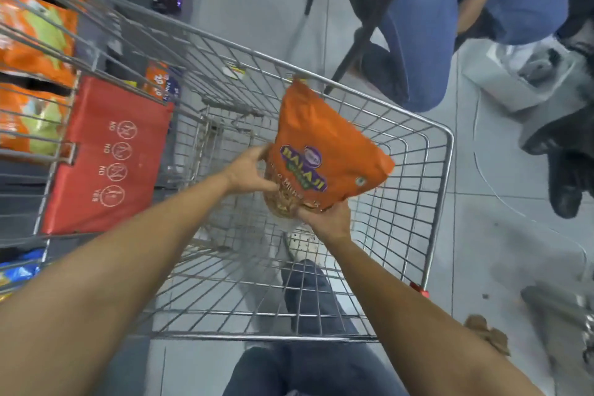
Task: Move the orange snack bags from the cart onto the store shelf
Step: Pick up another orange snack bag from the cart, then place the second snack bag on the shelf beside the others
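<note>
While both forearms reach out over the near rim of the wire cart (437, 190), the person's own dark trouser legs and a pale shoe show through its mesh floor. The basket itself looks empty apart from what is being lifted. The right hand (324, 222) is closed on the lower corner of an orange snack bag (324, 151), fingers wrapped under the clear window where the snack shows. The left hand (247, 170) is clamped on the bag's left edge, thumb on the printed face. Between them the bag is held tilted above the cart floor, its sealed top pointing away toward the far rim, touching no wire that I can make out.

To the left, the red child-seat flap (106, 154) hangs inside the cart, and beyond the wire the store shelf (35, 42) already carries rows of orange bags. Farther off, another person in blue jeans (424, 42) stands on the grey floor.

This looks like the lift-out step, seemingly with the last bag. The next move calls for carrying the bag up and left over the cart's side, clear of the flap, and finding a gap among the stocked bags.
</note>
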The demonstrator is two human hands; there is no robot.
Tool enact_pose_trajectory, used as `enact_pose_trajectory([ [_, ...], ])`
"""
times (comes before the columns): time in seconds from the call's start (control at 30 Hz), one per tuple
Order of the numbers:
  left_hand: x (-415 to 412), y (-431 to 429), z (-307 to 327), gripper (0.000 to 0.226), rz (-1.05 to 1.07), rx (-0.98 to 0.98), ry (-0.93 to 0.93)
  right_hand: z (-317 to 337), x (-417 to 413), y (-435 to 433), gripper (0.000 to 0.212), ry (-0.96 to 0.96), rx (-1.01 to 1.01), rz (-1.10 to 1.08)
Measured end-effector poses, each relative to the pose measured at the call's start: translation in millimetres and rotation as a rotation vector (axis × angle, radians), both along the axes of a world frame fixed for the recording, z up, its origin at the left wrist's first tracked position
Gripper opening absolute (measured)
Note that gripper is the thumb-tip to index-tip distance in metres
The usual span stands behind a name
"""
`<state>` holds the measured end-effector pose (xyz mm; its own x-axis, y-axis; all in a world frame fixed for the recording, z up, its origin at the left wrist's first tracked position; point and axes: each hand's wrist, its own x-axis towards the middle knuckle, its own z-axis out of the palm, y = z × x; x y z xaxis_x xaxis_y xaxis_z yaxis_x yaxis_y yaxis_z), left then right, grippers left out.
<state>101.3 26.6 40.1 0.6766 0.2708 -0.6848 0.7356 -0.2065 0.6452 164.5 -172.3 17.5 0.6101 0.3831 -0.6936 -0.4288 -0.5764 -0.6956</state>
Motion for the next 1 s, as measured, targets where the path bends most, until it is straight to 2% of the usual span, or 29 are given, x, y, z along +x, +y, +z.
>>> enact_pose_trajectory([
  [0.17,-63.2,32.4,61.9,0.081,0.243,-0.05,-0.128,42.7,-11.1,39.9,0.056,0.113,0.252,0.124],
  [0.23,-88.4,43.0,99.4,0.09,0.342,-0.022,-0.179,71.3,-16.2,67.1,0.058,0.171,0.37,0.189],
  [0.4,-158.5,52.8,197.9,0.1,0.55,0.214,-0.28,150.8,-33.6,140.6,0.059,0.199,0.656,0.474],
  [0.5,-199.7,51.8,252.5,0.075,0.727,0.29,-0.407,201.3,-57.8,180.1,0.062,0.186,0.802,0.615],
  [0.7,-299.4,26.9,356.8,0.06,1.012,0.536,-0.62,309.1,-155.6,234.3,0.04,0.177,1.072,0.854],
  [0.9,-412.3,-33.9,448.3,0.071,1.216,0.808,-0.755,407.0,-281.6,236.5,0.045,0.249,1.283,1.071],
  [1.0,-470.0,-77.4,485.1,0.064,1.286,0.922,-0.787,450.8,-347.2,218.8,0.044,0.266,1.374,1.183],
])
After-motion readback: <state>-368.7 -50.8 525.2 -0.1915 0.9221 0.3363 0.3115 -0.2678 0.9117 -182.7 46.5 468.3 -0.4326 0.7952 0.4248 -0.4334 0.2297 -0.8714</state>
